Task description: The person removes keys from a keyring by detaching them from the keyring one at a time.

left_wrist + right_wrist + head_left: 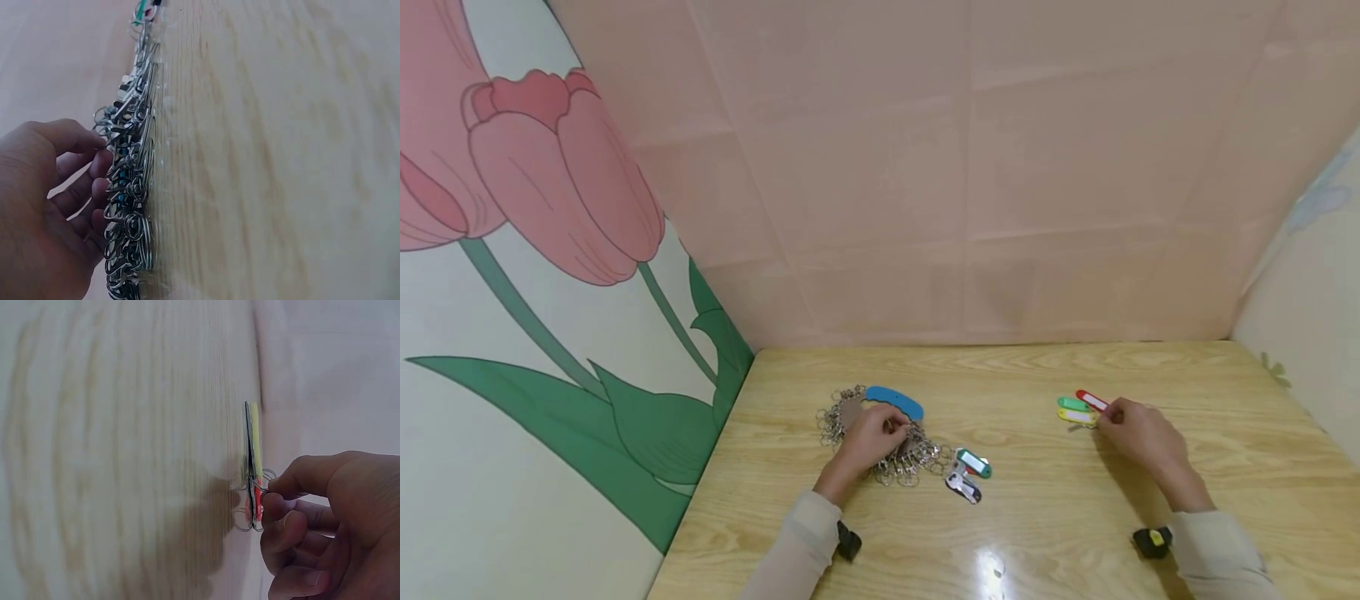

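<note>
A bunch of metal key clips and rings (910,463) fans out on the table at centre left, with a curved blue holder (895,402) at its back. Over the bunch, my left hand (867,437) has thumb and forefinger together on one small metal clip, as the left wrist view shows from the side. Farther right, my right hand (1144,433) pinches a thin metal ring (267,489). It belongs to a small group of key tags: a red tag (1092,401), a green tag (1073,404) and a yellow tag (1077,416). The other right fingers curl loosely beneath.
Between the hands, near the bunch, lie a dark green key tag (973,463) and a key with a black head (962,487). The wooden table (1037,533) meets a pink covered wall (1000,208) behind. A tulip-painted wall (550,317) stands at the left.
</note>
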Motion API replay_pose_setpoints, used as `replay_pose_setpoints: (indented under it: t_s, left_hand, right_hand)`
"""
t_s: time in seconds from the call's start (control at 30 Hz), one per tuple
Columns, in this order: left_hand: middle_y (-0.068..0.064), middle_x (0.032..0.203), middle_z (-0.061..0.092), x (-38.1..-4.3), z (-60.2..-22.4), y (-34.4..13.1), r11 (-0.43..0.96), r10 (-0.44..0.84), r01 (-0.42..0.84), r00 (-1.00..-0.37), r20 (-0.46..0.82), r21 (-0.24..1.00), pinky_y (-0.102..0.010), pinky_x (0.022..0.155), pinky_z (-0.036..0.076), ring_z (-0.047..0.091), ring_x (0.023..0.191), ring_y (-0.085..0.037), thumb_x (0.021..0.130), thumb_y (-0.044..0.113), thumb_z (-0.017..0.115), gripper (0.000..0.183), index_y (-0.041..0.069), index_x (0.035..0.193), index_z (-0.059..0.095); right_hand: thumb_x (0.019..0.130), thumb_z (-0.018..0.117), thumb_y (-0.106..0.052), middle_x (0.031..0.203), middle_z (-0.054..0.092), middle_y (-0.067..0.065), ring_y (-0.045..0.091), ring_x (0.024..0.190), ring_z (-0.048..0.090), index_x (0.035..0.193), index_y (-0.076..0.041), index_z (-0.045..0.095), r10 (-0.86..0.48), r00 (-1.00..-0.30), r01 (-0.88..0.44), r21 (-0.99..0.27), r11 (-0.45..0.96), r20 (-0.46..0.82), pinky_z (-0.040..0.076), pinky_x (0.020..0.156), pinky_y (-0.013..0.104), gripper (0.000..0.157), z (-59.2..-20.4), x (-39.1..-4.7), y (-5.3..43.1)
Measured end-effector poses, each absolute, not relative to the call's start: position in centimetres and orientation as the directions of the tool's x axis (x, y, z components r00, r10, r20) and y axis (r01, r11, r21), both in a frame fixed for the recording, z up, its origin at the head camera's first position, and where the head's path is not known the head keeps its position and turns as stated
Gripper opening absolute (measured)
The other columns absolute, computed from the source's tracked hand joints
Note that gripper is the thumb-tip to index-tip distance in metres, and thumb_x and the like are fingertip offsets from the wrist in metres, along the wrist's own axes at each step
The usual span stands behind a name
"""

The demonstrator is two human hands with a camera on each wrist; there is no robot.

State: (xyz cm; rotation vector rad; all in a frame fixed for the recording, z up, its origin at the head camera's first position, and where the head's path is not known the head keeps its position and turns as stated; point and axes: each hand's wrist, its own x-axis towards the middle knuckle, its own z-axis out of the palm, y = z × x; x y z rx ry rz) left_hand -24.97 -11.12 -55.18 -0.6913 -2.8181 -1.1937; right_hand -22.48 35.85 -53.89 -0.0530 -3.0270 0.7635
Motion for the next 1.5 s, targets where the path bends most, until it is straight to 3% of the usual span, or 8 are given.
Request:
replay_pose_setpoints:
  t_s: [0.83, 1.27, 1.5]
  left_hand:
    - [0.001, 0.104, 0.073, -24.7, -54.7, -11.2, 0.612, 0.394, 0.382, -0.906, 0.152, 0.693, -0.023, 0.071, 0.053, 0.06, 0.078, -0.003, 0.105, 0.02, 0.069, 0.016, 0.011, 0.114, 0.08]
    - [0.001, 0.102, 0.074, -24.5, -54.0, -10.7, 0.628, 0.393, 0.415, -0.899, 0.191, 0.658, -0.021, 0.072, 0.053, 0.06, 0.08, -0.003, 0.104, 0.018, 0.07, 0.015, 0.01, 0.111, 0.08]
    - [0.003, 0.101, 0.073, -24.0, -53.5, -10.0, 0.632, 0.411, 0.436, -0.89, 0.199, 0.641, -0.02, 0.071, 0.053, 0.06, 0.08, -0.002, 0.104, 0.018, 0.069, 0.014, 0.012, 0.11, 0.08]
  right_hand:
    - [0.101, 0.063, -0.027, 0.099, 0.076, 0.017, 0.024, 0.076, 0.066, 0.106, -0.006, 0.072, 0.059, -0.989, -0.018, -0.494, 0.869, 0.139, 0.043, 0.058, 0.034, 0.024, -53.1, -22.1, 34.5]
    - [0.104, 0.059, -0.022, 0.092, 0.075, 0.016, 0.017, 0.062, 0.055, 0.116, 0.002, 0.07, -0.023, -0.986, -0.109, -0.525, 0.844, 0.168, 0.042, 0.05, 0.032, 0.029, -51.4, -21.4, 31.2]
    - [0.104, 0.061, -0.021, 0.084, 0.073, 0.009, 0.015, 0.053, 0.048, 0.109, -0.003, 0.07, -0.071, -0.978, -0.165, -0.519, 0.839, 0.197, 0.035, 0.045, 0.028, 0.021, -51.0, -21.2, 29.9]
